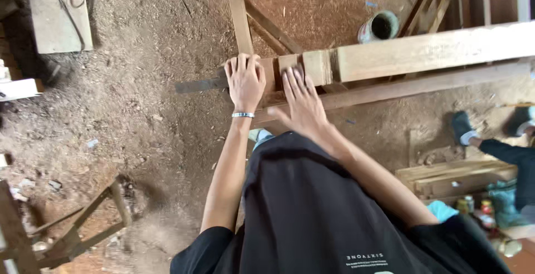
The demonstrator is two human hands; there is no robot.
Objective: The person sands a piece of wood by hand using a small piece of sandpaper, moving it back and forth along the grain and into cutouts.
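A long pale wooden beam (423, 54) lies across a trestle, with several notches cut near its left end. My left hand (245, 82), a silver bracelet on its wrist, lies over that end with the fingers curled over the far edge. A dark flat metal piece (195, 85) sticks out to the left from under this hand. My right hand (302, 102) rests flat beside it, fingers spread, on the notched part of the beam and holds nothing. A thinner wooden rail (423, 84) runs just below the beam.
The floor is dirt and sawdust. A tin can (380, 26) lies beyond the beam. Another person's legs and shoe (462, 127) are at the right, by stacked planks (457, 175) and small bottles (473, 204). A wooden frame (83, 229) stands lower left.
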